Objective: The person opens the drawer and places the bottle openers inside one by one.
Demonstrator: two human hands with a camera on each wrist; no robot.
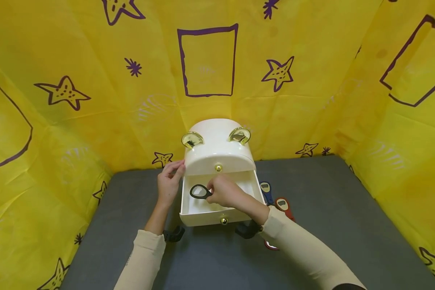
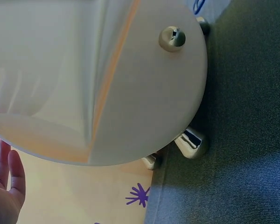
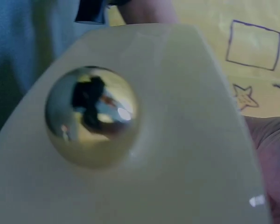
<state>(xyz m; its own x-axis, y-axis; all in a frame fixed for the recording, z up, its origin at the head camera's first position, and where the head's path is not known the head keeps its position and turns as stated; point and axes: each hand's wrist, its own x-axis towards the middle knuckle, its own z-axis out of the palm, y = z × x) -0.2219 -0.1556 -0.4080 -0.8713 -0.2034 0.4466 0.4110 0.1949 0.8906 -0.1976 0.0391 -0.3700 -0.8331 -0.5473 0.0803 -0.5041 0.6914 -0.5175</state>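
Note:
A white rounded box (image 1: 217, 159) with gold ears has its lower drawer (image 1: 201, 218) pulled out. Over this drawer, my right hand (image 1: 224, 191) pinches the narrow end of a small black paddle-shaped piece (image 1: 199, 191) with a pale oval face. Its oval end points left, above the drawer floor. On the box's left side, my left hand (image 1: 169, 183) rests with fingertips at the wall; the left wrist view shows its fingers (image 2: 17, 172) extended beside the drawer. In the right wrist view, the drawer's gold knob (image 3: 91, 116) fills much of the picture and hides the held piece.
To the right of the box lie a blue paddle-shaped piece (image 1: 266, 191) and a red one (image 1: 284, 207), with another red one (image 1: 271, 245) partly behind the right forearm. Gold feet (image 2: 191, 142) support the box on the dark grey table (image 1: 319, 209). Yellow patterned cloth (image 1: 210, 106) surrounds it.

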